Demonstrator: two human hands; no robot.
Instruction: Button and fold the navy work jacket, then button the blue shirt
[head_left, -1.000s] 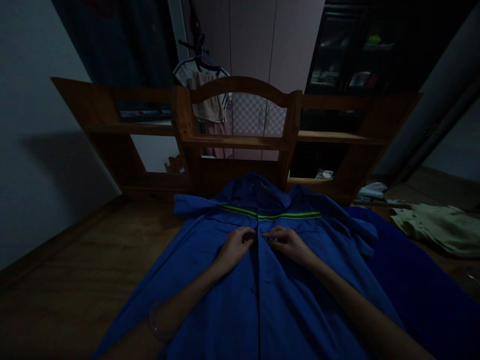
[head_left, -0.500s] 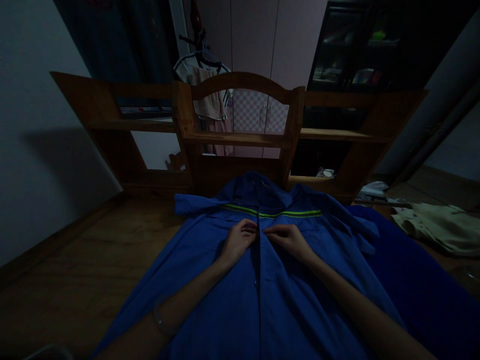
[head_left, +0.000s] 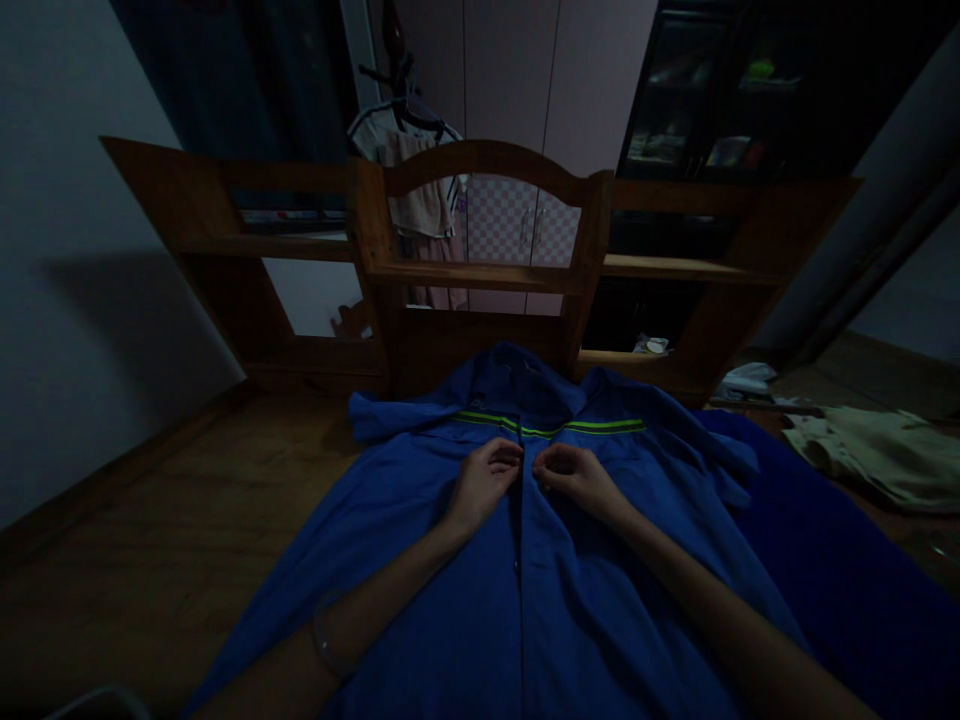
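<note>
A blue work shirt (head_left: pixel 420 520) with yellow-green stripes across the chest lies spread out, its collar (head_left: pixel 517 375) towards the wooden shelf unit. My left hand (head_left: pixel 486 480) is at the left side of the front opening, fingers curled and closed at the shirt's edge. On the other side of the opening, my right hand (head_left: pixel 574 478) pinches the edge of the front placket (head_left: pixel 534 520) between thumb and fingers. A small button (head_left: pixel 516 566) shows lower on the opening. The fingertips are dim, so any button between them is hidden.
A wooden shelf unit (head_left: pixel 480 275) stands behind the collar. Dark blue cloth (head_left: pixel 825 560) lies to the right, with pale folded cloth (head_left: pixel 885 455) beyond it. Wooden boards (head_left: pixel 172 520) extend on the left beside a white wall (head_left: pixel 67 300).
Both hands stay at the chest opening. The right fingers have bent into a rounder pinch, and the placket and left hand have shifted slightly right.
</note>
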